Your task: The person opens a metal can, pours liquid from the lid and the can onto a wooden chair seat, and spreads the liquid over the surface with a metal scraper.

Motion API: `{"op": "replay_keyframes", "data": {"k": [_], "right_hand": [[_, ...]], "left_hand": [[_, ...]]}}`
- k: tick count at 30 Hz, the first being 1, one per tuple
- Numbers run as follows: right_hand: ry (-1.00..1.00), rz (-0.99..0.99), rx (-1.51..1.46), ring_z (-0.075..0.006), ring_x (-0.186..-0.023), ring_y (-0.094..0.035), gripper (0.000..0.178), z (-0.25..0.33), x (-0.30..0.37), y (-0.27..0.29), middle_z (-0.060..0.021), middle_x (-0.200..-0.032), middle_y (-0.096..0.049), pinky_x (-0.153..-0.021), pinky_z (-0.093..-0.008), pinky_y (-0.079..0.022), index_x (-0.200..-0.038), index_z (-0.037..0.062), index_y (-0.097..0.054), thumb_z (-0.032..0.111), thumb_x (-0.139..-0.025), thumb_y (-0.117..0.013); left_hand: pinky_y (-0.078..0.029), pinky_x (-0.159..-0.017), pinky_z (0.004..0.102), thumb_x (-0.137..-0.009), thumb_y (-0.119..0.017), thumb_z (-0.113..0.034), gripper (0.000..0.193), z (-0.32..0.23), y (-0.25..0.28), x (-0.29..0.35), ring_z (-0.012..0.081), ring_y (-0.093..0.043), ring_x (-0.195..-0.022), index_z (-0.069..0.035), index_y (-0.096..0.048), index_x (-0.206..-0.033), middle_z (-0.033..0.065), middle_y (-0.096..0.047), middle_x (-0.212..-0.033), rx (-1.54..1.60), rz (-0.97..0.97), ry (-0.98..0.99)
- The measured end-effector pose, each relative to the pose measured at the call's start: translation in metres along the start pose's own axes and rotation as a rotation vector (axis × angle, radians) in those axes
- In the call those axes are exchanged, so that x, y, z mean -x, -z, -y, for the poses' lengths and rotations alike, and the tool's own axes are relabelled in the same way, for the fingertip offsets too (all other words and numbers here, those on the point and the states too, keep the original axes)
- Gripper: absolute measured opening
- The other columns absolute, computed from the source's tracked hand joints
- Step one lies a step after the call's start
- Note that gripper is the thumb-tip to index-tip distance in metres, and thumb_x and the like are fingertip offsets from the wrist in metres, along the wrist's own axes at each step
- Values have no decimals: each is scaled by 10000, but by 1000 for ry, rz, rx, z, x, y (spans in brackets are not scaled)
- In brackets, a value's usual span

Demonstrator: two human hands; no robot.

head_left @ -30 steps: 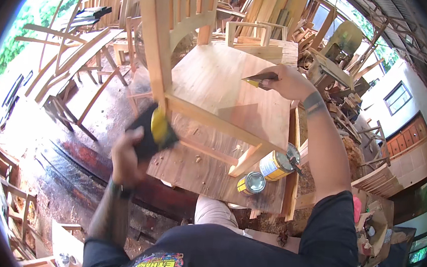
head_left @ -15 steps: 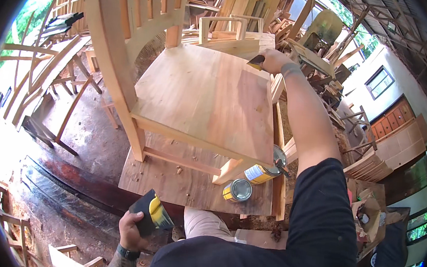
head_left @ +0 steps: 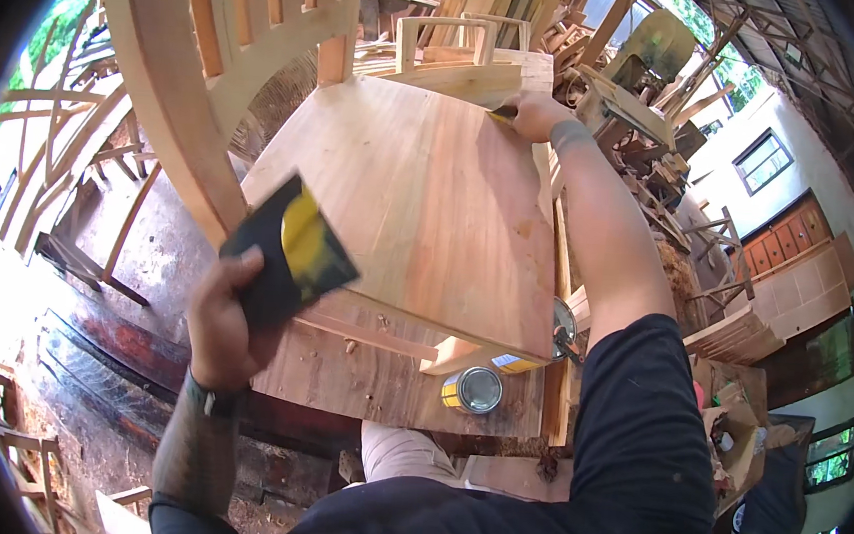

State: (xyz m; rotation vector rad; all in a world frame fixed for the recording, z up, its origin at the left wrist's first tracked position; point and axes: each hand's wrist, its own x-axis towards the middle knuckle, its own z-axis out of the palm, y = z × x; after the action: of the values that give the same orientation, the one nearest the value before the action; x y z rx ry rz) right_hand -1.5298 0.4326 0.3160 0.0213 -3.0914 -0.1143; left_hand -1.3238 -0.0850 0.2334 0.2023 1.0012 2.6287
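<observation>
Head view: blade at the seat's far right corner, paste card held off to the left.
I see my right hand (head_left: 541,117) closed on a small blade (head_left: 503,112) by the seat (head_left: 422,201), though I can't tell whether its edge presses the wood; my left hand (head_left: 222,321) grips a black card (head_left: 293,246) smeared with yellow paste (head_left: 304,237), thumb across its face. The chair stands on a board (head_left: 396,400), near the small can (head_left: 474,390). To do this well, I'd lay the blade low and flat, take little paste, draw thin even strokes along the grain, and tilt the card so nothing drips on clean wood.
</observation>
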Motion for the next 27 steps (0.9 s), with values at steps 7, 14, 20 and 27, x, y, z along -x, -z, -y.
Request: {"op": "replay_keyframes", "data": {"k": [7, 14, 20, 27], "right_hand": [[59, 214, -4, -372, -1201, -775, 478, -2, 18, 33, -203, -1308, -801, -1065, -445, -608, -1441, 147, -769, 268, -979, -761], [-68, 36, 209, -420, -1308, -731, 513, -10, -8, 21, -288, -1356, -770, -1125, -512, -574, -1352, -31, -756, 329, -988, -735], [75, 77, 44, -402, -1147, -779, 498, 15, -10, 30, -237, -1272, -814, -1039, -472, -609, -1362, 45, -780, 280, -924, -750], [340, -1, -295, -285, -1071, -807, 302, 19, 112, 46, -164, -1183, -843, -997, -399, -623, -1287, 169, -854, 158, -1009, -738]], "left_hand": [[-693, -1046, 526, -1115, -579, -132, 356, -15, -26, -112, 372, -783, -1229, 109, -621, -1373, 234, -749, -1337, -49, -15, -190], [-711, -1024, 483, -1139, -541, -114, 342, 20, -26, -130, 373, -790, -1199, 129, -601, -1371, 250, -725, -1361, -94, 9, -146], [-691, -1040, 487, -1121, -571, -125, 334, 27, -29, -128, 334, -797, -1180, 97, -588, -1370, 213, -741, -1317, -156, -29, -162], [-705, -1026, 495, -1098, -594, -106, 371, 13, -3, -125, 358, -795, -1183, 98, -588, -1408, 229, -750, -1310, -11, -114, -162]]}}
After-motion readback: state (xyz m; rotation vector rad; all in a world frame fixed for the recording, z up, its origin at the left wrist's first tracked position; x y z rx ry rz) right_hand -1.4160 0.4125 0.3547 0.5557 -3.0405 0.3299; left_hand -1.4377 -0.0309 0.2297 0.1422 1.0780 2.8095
